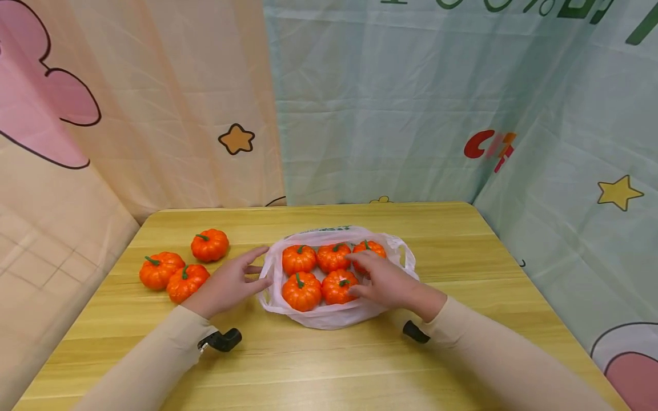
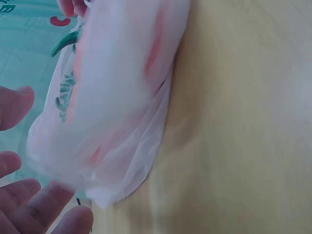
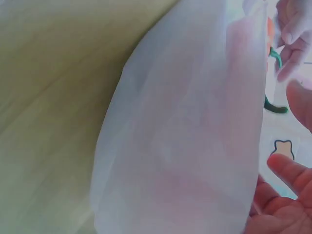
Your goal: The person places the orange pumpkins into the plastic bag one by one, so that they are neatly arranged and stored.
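Observation:
A thin white plastic bag [image 1: 329, 322] lies spread open on the table, with several small orange pumpkins [image 1: 301, 291] with green stems inside. My left hand [image 1: 230, 283] is at the bag's left rim, fingers spread and pointing at it; whether they touch the plastic I cannot tell. Over the right part of the bag is my right hand [image 1: 386, 281], its thumb and fingers apart beside the right-hand pumpkins. In the right wrist view, the bag's side [image 3: 180, 126] hides most of the contents, and nothing shows between the fingers [image 3: 287, 173].
Three more pumpkins stand left of the bag: one at the back [image 1: 209, 245], one at far left [image 1: 161, 270], and one close to my left wrist [image 1: 187, 283]. The wooden table [image 1: 308, 377] meets printed fabric curtains [image 1: 370, 114] at the back.

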`<state>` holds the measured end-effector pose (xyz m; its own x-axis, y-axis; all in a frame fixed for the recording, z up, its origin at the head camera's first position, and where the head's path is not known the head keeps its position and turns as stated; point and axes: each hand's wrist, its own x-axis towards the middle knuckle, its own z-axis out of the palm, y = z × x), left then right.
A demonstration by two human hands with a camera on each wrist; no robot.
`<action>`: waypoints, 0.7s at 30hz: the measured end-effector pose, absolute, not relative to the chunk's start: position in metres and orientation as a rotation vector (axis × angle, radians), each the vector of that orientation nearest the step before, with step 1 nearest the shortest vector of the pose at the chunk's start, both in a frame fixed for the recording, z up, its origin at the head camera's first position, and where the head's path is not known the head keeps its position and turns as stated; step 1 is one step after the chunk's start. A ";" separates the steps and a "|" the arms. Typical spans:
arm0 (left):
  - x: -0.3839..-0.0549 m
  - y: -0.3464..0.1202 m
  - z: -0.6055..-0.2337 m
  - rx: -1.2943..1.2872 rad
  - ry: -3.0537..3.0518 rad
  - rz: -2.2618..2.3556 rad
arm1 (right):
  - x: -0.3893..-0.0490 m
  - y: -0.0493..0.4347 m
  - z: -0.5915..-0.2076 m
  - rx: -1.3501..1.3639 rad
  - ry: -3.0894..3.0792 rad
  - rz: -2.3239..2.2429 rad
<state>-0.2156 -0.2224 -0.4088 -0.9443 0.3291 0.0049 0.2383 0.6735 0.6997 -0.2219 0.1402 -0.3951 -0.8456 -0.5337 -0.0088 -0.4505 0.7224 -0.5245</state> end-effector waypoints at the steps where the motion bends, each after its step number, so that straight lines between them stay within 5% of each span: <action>1: -0.216 -0.225 -0.407 0.463 2.765 1.144 | -0.222 0.142 -0.394 -0.805 2.785 -0.792; 10: -0.216 -0.260 -0.385 0.460 3.035 0.986 | -0.225 0.168 -0.390 -0.962 3.060 -0.728; 21: -0.218 -0.335 -0.379 0.369 3.285 0.767 | -0.238 0.207 -0.399 -0.642 3.121 -0.637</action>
